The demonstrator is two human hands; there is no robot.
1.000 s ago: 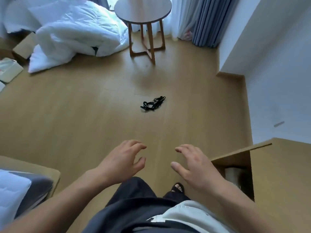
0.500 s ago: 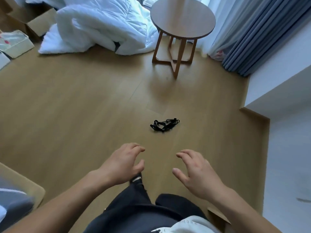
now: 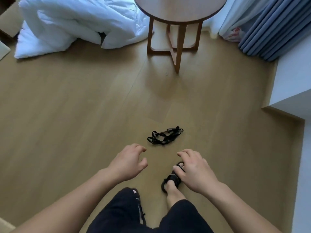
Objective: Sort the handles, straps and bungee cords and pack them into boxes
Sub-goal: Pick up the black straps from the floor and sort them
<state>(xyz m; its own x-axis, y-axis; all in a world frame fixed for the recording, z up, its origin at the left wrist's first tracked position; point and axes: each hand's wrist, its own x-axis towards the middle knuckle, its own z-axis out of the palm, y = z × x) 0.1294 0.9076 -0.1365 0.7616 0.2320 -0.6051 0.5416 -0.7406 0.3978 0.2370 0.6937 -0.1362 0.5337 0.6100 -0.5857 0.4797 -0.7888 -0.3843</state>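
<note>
A tangled bundle of black bungee cords (image 3: 165, 136) lies on the wooden floor just ahead of me. My left hand (image 3: 128, 161) hovers a little below and to the left of it, fingers loosely curled and holding nothing. My right hand (image 3: 195, 169) hovers below and to the right of the bundle, also holding nothing, above my sandalled right foot (image 3: 171, 180). Neither hand touches the cords. No box is in view except a cardboard edge at the far left.
A round wooden side table (image 3: 176, 19) stands ahead past the cords. A white duvet (image 3: 70, 22) is heaped on the floor at upper left. Blue curtains (image 3: 272, 29) hang at upper right, and a white wall corner (image 3: 291, 91) juts in on the right.
I have walked forward: the cords, table and duvet have come closer in view. The cardboard box at the right has dropped out of view. Both hands stay out in front, holding nothing.
</note>
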